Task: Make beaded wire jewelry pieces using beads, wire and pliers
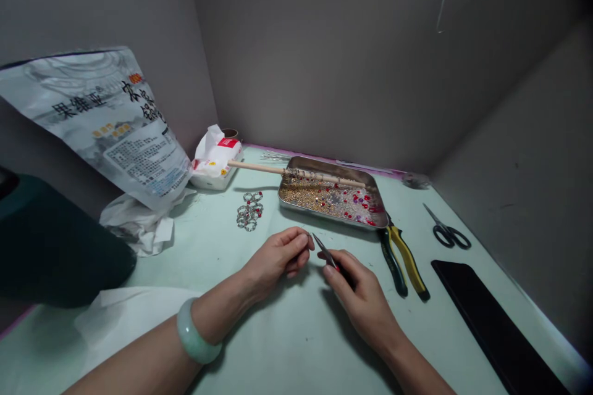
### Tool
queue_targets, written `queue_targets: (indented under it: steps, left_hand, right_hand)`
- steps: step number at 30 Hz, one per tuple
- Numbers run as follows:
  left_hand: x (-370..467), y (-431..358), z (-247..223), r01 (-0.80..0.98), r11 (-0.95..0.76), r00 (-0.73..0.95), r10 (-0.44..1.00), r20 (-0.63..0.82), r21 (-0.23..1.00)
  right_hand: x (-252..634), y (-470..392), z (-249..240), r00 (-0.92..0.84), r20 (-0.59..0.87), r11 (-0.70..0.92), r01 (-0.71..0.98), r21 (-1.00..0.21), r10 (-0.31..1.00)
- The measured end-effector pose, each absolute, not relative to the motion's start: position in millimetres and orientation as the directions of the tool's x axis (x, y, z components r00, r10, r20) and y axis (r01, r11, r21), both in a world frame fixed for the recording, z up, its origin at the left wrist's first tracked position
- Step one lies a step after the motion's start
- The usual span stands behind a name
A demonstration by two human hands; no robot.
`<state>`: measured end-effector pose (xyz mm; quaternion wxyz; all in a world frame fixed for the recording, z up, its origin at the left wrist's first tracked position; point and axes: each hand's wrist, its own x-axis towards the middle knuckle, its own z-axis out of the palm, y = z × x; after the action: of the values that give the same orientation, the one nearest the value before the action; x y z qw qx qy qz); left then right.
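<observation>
My right hand (364,299) is closed around needle-nose pliers (327,252) with dark handles and a bit of red, their tip pointing up and left. The fingertips of my left hand (275,259) are pinched together right beside that tip. Whatever they hold is too small to make out. Beyond both hands lies a metal tray (324,217) of gold, clear, red and purple beads. A wooden stick (257,167) wound with wire and beads rests across the tray. Several beaded wire rings (250,211) lie on the table, left of the tray.
Yellow-and-green cutting pliers (405,259) lean against the tray's right corner. Scissors (447,231) and a long black object (491,321) lie farther right. At left stand a tissue pack (217,163), a printed pouch (125,129), crumpled paper (136,222) and a dark green container (55,247).
</observation>
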<state>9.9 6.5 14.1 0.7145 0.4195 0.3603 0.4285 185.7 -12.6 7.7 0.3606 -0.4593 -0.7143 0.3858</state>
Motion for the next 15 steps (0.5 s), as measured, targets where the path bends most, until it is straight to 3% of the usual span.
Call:
queue_targets:
  steps: [15]
  left_hand:
    - [12.0,5.1,10.8,-0.352,0.272,0.392,0.912,-0.123,0.895]
  right_hand:
    - [185.8,-14.6,5.1,-0.36,0.19,0.317,0.338,-0.886,0.913]
